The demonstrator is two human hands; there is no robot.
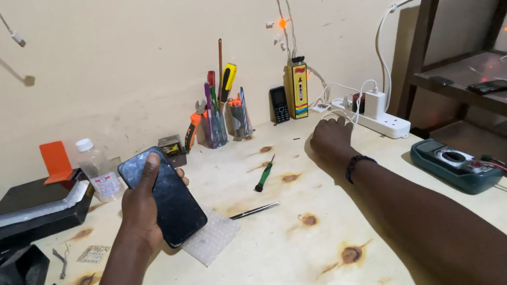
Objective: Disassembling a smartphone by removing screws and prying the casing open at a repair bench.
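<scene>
- The smartphone (164, 197) is sitting in the left hand (141, 211), screen facing up, raised above the worktop (295, 249) at its left-centre.
- Its long axis is running from about 11 o'clock at the far end to 5 o'clock at the near end.
- The left fingers are wrapping the phone's edges, with the thumb (150, 170) lying across the upper glass; they are closing on the phone.
- The right hand (331, 138) is reaching away toward 1 o'clock, well apart from the phone, and is resting at the white cable (355, 111) beside the white power strip (383, 121).
- The right fingers are curling downward; whether they are pinching the cable I cannot tell.
- From the right fingers, the phone is lying toward 8 o'clock; the left hand is the nearer one.
- Below the phone, a bubble-textured pad (212, 239) is lying flat, with tweezers (255, 211) just at its 3 o'clock side.
- A green-handled screwdriver (264, 174) is lying between the two hands.
- A green multimeter (455, 165) is sitting at the right edge.
</scene>
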